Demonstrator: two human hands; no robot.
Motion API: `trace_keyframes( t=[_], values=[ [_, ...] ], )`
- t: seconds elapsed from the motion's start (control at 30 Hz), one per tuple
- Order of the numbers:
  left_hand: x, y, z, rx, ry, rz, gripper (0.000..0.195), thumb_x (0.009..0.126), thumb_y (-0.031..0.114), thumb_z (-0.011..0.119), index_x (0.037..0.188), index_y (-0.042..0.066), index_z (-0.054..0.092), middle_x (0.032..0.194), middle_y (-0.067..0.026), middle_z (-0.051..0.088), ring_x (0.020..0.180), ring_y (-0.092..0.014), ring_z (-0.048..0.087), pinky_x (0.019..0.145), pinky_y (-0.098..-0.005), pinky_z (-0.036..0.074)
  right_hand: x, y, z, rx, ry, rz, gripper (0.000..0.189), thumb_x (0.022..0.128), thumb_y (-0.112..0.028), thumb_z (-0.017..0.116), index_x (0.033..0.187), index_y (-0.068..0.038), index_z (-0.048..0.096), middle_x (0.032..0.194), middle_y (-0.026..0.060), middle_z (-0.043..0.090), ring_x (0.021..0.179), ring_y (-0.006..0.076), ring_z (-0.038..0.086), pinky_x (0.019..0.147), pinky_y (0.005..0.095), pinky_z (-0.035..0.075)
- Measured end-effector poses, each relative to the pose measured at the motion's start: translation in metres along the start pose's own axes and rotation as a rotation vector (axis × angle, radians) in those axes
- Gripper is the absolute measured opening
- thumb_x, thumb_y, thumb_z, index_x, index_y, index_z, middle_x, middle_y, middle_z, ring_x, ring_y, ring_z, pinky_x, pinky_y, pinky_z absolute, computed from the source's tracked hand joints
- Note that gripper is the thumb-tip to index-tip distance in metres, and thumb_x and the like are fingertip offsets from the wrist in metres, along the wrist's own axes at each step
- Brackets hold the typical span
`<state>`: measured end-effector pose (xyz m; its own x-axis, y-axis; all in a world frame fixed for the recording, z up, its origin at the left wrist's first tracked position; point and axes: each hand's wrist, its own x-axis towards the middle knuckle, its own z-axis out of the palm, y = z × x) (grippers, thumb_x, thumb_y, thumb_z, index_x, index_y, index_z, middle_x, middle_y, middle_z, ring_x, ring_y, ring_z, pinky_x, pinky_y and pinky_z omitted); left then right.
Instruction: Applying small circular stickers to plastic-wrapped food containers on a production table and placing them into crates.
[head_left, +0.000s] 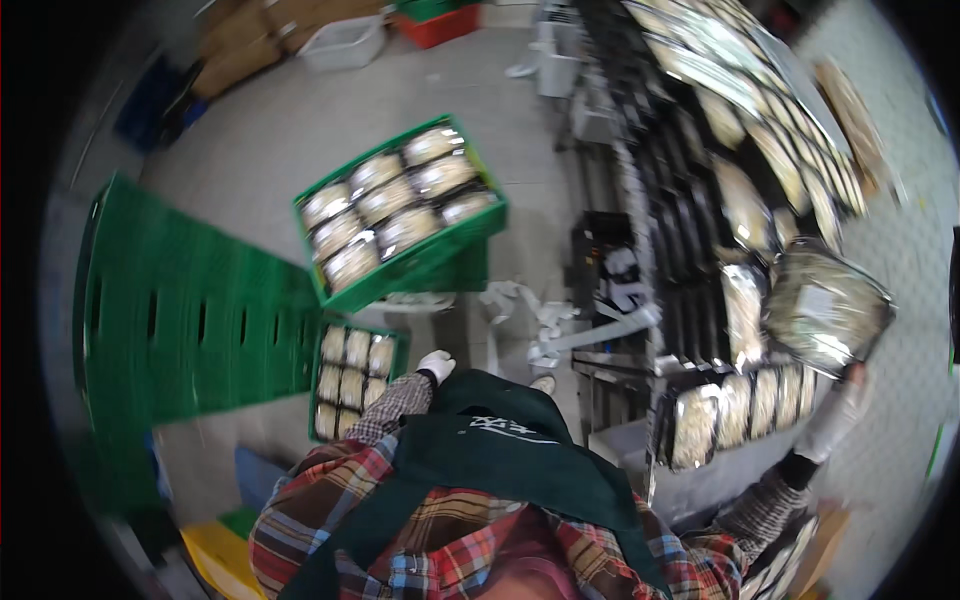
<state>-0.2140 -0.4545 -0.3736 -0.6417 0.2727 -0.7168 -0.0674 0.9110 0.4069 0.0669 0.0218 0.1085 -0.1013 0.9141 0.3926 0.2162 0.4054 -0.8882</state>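
Observation:
My right hand (840, 409), in a whitish glove with bare fingertips, grips the near edge of a film-wrapped black tray (817, 307) that bears a label. The tray is tilted above the right side of the table, beside a row of wrapped packs (739, 416) standing on edge. My left hand (437, 366), also gloved, hangs low by my apron with fingers curled and nothing visible in it. It is nearest to a low green crate (401, 352) holding wrapped pale food packs.
A green crate (412, 274) of wrapped packs stands ahead, left of centre. Tall stacked green crates (195, 315) rise on the left. Rows of black trays (686, 217) and wrapped packs (750, 97) cover the right-hand table. Loose white strips (551, 322) lie beside the table.

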Motion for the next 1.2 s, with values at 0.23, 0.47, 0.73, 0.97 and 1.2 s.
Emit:
trace_keyframes(
  t=[0.23,0.47,0.73,0.97,1.2],
  values=[
    [-0.029,-0.139,-0.068,-0.356,0.338,-0.076,0.034,0.082,0.026,0.056,0.105,0.003,0.065,0.102,-0.0158,0.066,0.100,-0.028,0.062,0.091,-0.0333,0.045,-0.167,0.082,0.369,0.140,-0.865,0.354,0.018,0.087,-0.010,0.054,0.101,0.001,0.060,0.086,0.0050,0.060,0.073,0.0116,0.056,0.061,0.0252,0.047],
    [-0.036,-0.319,-0.104,-0.695,0.674,-0.448,0.036,0.083,0.028,0.061,0.107,0.001,0.062,0.100,-0.0163,0.067,0.093,-0.025,0.063,0.083,-0.0308,0.047,-0.221,0.225,0.635,-0.313,-1.000,0.271,0.027,0.081,-0.017,0.063,0.098,0.003,0.062,0.084,0.0162,0.067,0.071,0.0233,0.065,0.066,0.0340,0.052],
    [0.035,-0.281,-0.218,-0.559,0.591,-0.465,0.060,0.082,0.028,0.062,0.131,-0.001,0.043,0.122,-0.0215,0.056,0.113,-0.029,0.055,0.096,-0.0333,0.041,-0.260,0.189,0.701,-1.040,-1.109,-0.395,0.079,0.065,-0.046,0.077,0.126,-0.006,0.046,0.124,0.0217,0.050,0.110,0.0345,0.054,0.090,0.0422,0.047],
    [0.193,-0.196,-0.330,-0.375,0.855,-0.290,0.074,0.084,0.029,0.059,0.140,-0.003,0.024,0.132,-0.0284,0.044,0.123,-0.037,0.044,0.103,-0.0385,0.034,-0.245,0.237,0.757,-0.700,-0.976,-0.593,0.066,0.076,-0.037,0.071,0.124,0.001,0.048,0.116,0.0227,0.055,0.107,0.0359,0.055,0.090,0.0422,0.045],
    [0.262,-0.194,-0.359,-0.236,0.982,-0.536,0.041,0.087,0.038,0.056,0.104,0.001,0.056,0.102,-0.0225,0.061,0.097,-0.037,0.058,0.085,-0.0439,0.045,-0.236,0.330,0.875,-0.491,-1.186,-0.189,0.035,0.093,-0.033,0.053,0.104,0.000,0.061,0.073,0.0060,0.061,0.064,0.0191,0.050,0.061,0.0336,0.042]
  ],
)
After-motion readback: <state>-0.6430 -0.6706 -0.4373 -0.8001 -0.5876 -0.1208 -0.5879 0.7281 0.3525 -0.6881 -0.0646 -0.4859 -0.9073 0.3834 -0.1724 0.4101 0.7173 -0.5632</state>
